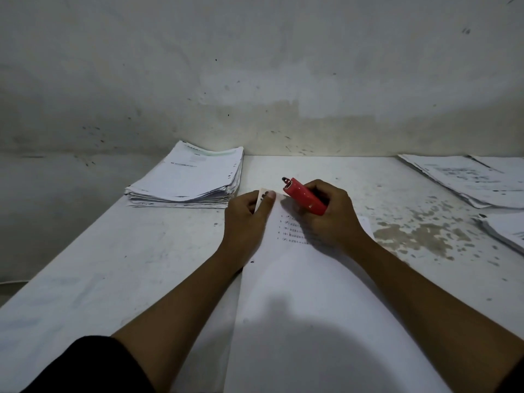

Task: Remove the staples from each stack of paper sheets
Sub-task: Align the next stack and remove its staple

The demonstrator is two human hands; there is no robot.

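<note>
A stapled set of white printed sheets [300,293] lies lengthwise on the table in front of me. My left hand [246,219] pinches its far left corner, thumb on top, and that corner is bent upward. My right hand [331,217] grips a red staple remover [304,195], whose metal jaw points up and left just beyond the pinched corner. The staple itself is too small to make out.
A thick pile of paper sheets [190,178] sits at the far left against the wall. More paper stacks lie at the far right [465,177] and right edge [507,231]. The white table [113,265] has worn patches on its right side.
</note>
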